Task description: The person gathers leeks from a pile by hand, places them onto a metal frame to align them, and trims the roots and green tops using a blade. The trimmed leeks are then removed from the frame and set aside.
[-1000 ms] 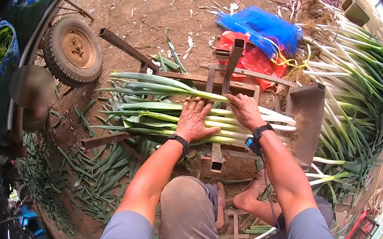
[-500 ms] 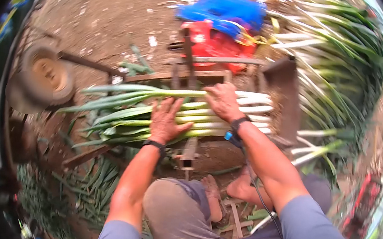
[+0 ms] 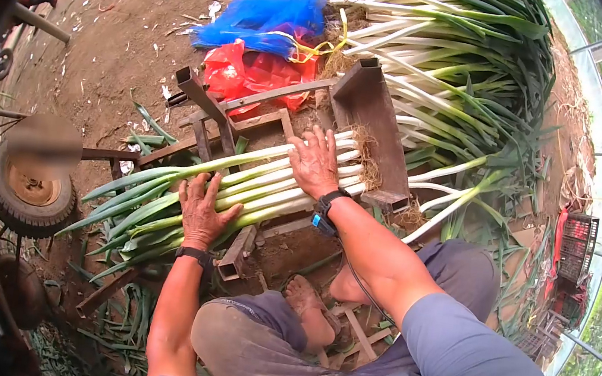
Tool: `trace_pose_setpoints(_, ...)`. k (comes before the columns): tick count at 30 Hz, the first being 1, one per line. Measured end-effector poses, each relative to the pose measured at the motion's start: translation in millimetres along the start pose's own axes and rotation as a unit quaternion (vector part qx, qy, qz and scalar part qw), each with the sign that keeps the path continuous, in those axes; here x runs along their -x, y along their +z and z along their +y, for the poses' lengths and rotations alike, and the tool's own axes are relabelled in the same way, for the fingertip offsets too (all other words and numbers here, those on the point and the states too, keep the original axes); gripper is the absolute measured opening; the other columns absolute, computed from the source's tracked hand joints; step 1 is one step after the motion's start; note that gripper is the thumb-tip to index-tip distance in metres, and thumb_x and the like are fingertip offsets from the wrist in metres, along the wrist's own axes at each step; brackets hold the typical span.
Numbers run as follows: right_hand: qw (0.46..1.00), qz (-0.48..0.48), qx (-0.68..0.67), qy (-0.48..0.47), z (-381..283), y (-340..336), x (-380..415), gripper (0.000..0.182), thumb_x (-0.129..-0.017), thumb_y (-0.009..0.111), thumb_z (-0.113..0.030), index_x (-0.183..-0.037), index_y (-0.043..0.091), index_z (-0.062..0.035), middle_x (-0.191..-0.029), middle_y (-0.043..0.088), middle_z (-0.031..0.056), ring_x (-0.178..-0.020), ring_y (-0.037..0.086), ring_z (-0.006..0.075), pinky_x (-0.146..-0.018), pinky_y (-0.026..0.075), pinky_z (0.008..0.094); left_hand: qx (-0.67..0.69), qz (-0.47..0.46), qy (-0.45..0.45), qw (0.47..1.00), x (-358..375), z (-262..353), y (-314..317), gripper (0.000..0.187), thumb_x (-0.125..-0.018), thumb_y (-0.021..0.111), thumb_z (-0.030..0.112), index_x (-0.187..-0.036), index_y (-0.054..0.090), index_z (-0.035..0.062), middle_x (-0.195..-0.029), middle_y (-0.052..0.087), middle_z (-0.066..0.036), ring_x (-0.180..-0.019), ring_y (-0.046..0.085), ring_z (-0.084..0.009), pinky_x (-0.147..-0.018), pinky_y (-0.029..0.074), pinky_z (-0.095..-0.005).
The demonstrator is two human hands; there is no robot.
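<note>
Several long leeks (image 3: 271,187) lie side by side across a rusty metal frame (image 3: 236,252), their roots close to its upright end plate (image 3: 372,114). My left hand (image 3: 202,212) rests on the green part of the leeks with its fingers spread. Flat on the white stalks near the roots is my right hand (image 3: 314,162), its fingers apart. The undersides of both palms are hidden.
A large leek pile (image 3: 474,66) lies beyond the frame at the upper right. Blue netting (image 3: 265,18) and a red plastic bag (image 3: 244,72) lie behind it. A wheel (image 3: 34,189) stands at left, a crate (image 3: 578,238) at right.
The view has shifted, so the frame and leeks appear further left and more tilted. Both hands remain on the leeks, and my right hand's fingers now look straighter.
</note>
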State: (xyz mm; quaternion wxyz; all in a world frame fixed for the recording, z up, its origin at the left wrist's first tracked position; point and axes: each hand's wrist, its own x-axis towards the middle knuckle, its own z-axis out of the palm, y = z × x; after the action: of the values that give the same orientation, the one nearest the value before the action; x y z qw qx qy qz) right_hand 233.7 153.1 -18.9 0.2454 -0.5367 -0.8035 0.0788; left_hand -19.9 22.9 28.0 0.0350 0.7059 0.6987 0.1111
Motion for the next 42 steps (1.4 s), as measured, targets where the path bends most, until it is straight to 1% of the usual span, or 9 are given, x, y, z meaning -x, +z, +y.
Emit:
trace_pose_setpoints(4, 0.998, -0.067, -0.013, -0.002, 5.2, 3.6, 0.2, 0.029, -0.100, 0.047, -0.033, -0.095, 0.068, -0.0132, -0.095, 0.062, 0.0079, -0.107, 0.055, 0.0268, -0.115, 0.029, 0.0517, -0.039, 0.050, 0.041, 0.997, -19.5, 6.3, -23.8, 0.070, -0.082, 0.071, 0.052, -0.138, 0.056, 0.0138, -0.137, 0.051, -0.014, -0.135, 0.043, -0.0298, -0.120, 0.020, -0.0519)
trace_pose_setpoints(12, 0.998, -0.039, -0.045, -0.010, 0.9, -3.5, -4.2, 0.022, -0.098, 0.053, -0.031, -0.088, 0.066, -0.0155, -0.089, 0.061, 0.0052, -0.100, 0.055, 0.0260, -0.100, 0.036, 0.0470, -0.070, -0.085, -0.046, 0.993, -13.1, 2.2, -15.4, 0.084, -0.085, 0.061, 0.065, -0.149, 0.043, 0.0131, -0.129, 0.057, -0.019, -0.123, 0.050, -0.0335, -0.117, 0.022, -0.0514)
trace_pose_setpoints(15, 0.997, 0.004, -0.055, -0.051, 2.9, 4.5, -13.3, 0.021, -0.077, 0.061, -0.022, -0.060, 0.064, -0.0112, -0.062, 0.060, 0.0162, -0.063, 0.060, 0.0352, -0.066, 0.047, 0.0464, -0.058, -0.039, -0.026, 0.997, -14.0, -15.1, 7.3, 0.091, -0.082, 0.063, 0.067, -0.151, 0.040, 0.0126, -0.139, 0.052, -0.018, -0.131, 0.046, -0.0347, -0.121, 0.017, -0.0527)
trace_pose_setpoints(22, 0.977, -0.121, -0.167, 0.054, 6.1, -9.4, -3.9, 0.026, -0.092, 0.060, -0.033, -0.107, 0.072, -0.0155, -0.111, 0.063, 0.0086, -0.124, 0.049, 0.0245, -0.120, 0.020, 0.0484, -0.052, -0.107, -0.032, 0.992, -14.8, -15.0, 3.1, 0.098, -0.080, 0.066, 0.066, -0.153, 0.034, 0.0089, -0.139, 0.049, -0.023, -0.131, 0.044, -0.0371, -0.119, 0.019, -0.0529)
trace_pose_setpoints(27, 0.735, -0.452, -0.503, 0.053, 15.5, -162.2, -91.7, 0.044, -0.100, 0.058, -0.043, -0.100, 0.074, -0.0022, -0.090, 0.074, 0.0083, -0.081, 0.070, 0.0160, -0.079, 0.056, 0.0327, -0.049, -0.150, -0.053, 0.986, -18.3, -8.6, -5.8, 0.097, -0.082, 0.062, 0.065, -0.154, 0.031, 0.0084, -0.143, 0.046, -0.024, -0.138, 0.039, -0.0379, -0.120, 0.016, -0.0535)
trace_pose_setpoints(31, 0.832, -0.290, -0.439, 0.176, 102.2, -241.2, -140.2, 0.037, -0.097, 0.061, -0.044, -0.100, 0.074, -0.0090, -0.093, 0.074, 0.0037, -0.080, 0.069, 0.0108, -0.066, 0.055, 0.0257, -0.036, -0.137, -0.055, 0.988, -17.4, -10.7, -2.8, 0.097, -0.080, 0.065, 0.063, -0.153, 0.032, 0.0084, -0.142, 0.046, -0.024, -0.136, 0.038, -0.0389, -0.121, 0.014, -0.0539)
trace_pose_setpoints(34, 0.986, -0.069, -0.079, 0.129, 216.0, -191.3, -159.3, 0.057, -0.087, 0.067, -0.040, -0.134, 0.059, -0.0074, -0.132, 0.062, 0.0186, -0.118, 0.062, 0.0306, -0.100, 0.050, 0.0411, -0.033, -0.127, -0.048, 0.990, -14.3, -14.7, -0.9, 0.097, -0.079, 0.067, 0.062, -0.152, 0.033, 0.0085, -0.141, 0.046, -0.024, -0.135, 0.039, -0.0396, -0.121, 0.013, -0.0543)
trace_pose_setpoints(36, 0.984, -0.110, 0.016, 0.142, 238.5, -160.1, -165.0, 0.082, -0.081, 0.071, -0.040, -0.150, 0.039, -0.0082, -0.149, 0.045, 0.0224, -0.138, 0.043, 0.0383, -0.115, 0.035, 0.0460, -0.036, -0.123, -0.050, 0.991, -16.3, -14.7, 0.7, 0.097, -0.078, 0.068, 0.062, -0.152, 0.034, 0.0084, -0.141, 0.046, -0.024, -0.135, 0.039, -0.0393, -0.121, 0.013, -0.0544)
trace_pose_setpoints(42, 0.963, -0.147, 0.212, 0.075, 210.1, -95.3, -146.6, 0.087, -0.072, 0.080, -0.030, -0.148, 0.041, -0.0110, -0.139, 0.051, 0.0192, -0.130, 0.049, 0.0314, -0.109, 0.039, 0.0455, -0.028, -0.107, -0.046, 0.993, -19.7, -5.1, -7.4, 0.094, -0.075, 0.073, 0.054, -0.148, 0.038, 0.0076, -0.137, 0.048, -0.022, -0.134, 0.040, -0.0374, -0.122, 0.014, -0.0537)
